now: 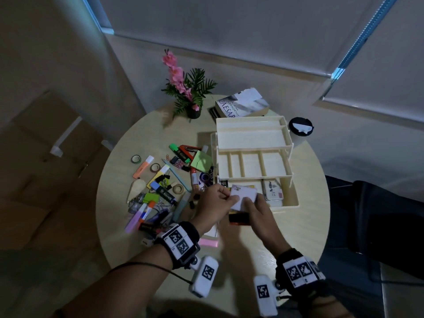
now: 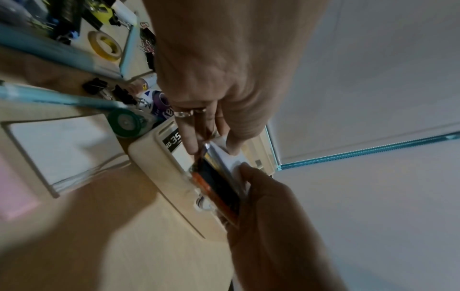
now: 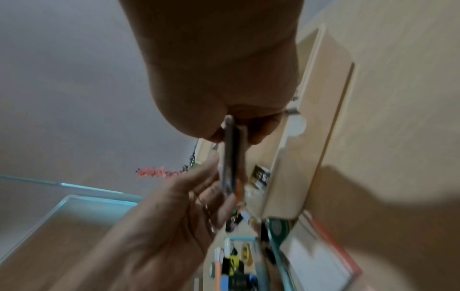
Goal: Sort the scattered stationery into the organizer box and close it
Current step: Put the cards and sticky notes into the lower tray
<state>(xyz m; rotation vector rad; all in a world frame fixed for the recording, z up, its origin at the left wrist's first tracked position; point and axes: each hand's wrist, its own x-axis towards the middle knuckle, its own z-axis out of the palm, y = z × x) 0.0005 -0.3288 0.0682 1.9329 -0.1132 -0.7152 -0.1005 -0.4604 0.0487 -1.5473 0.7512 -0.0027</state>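
Note:
The cream organizer box stands open on the round table, its tiered trays fanned back. Over its lowest compartment both hands hold a small stack: a pale pink note pad on top of a black-and-orange packet. My left hand pinches the pad's left edge. My right hand grips the stack from the near side. In the left wrist view the left fingers pinch the pad above the packet. The right wrist view shows the stack edge-on.
Scattered stationery lies left of the box: highlighters, tape rolls, binder clips, sticky notes. A white Artline tin sits in the lowest compartment. A pink eraser lies near my left wrist. A book, potted flowers and a black lid stand behind.

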